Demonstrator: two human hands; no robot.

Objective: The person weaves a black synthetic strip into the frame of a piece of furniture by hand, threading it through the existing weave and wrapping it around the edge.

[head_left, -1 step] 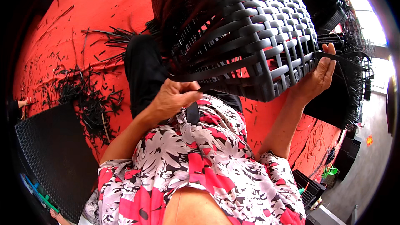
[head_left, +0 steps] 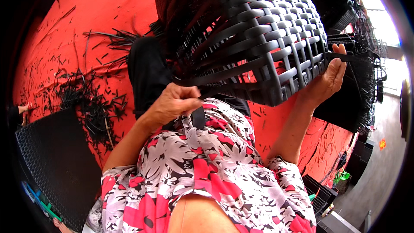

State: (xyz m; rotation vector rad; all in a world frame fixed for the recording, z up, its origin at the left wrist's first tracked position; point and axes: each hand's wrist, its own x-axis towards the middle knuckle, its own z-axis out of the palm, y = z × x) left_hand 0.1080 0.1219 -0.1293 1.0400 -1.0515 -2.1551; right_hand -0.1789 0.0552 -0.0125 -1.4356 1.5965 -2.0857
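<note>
A black woven basket-like piece (head_left: 276, 21) stands tilted before me, its lower corner close to my lap. The weave is dense at the top; near the corner it is open, with bare gaps between the bars. My left hand (head_left: 174, 102) is closed in a pinch on a flat black plastic strip (head_left: 215, 77) that runs from the fingers along the lower edge of the weave. At the right side of the piece, my right hand (head_left: 331, 75) is closed around the strip's other visible stretch (head_left: 358, 57), which loops out to the right. Whether both stretches are one strip is hidden.
Cut black strips (head_left: 97, 116) lie scattered and heaped on the red floor covering (head_left: 108, 8). A black woven panel (head_left: 58, 164) is at the left. Black woven pieces (head_left: 336, 8) are stacked at the right. Other people's hands (head_left: 26, 108) show at the left rim.
My left hand has drawn slightly to the left with the strip in its fingers. My right hand has stayed nearly in place.
</note>
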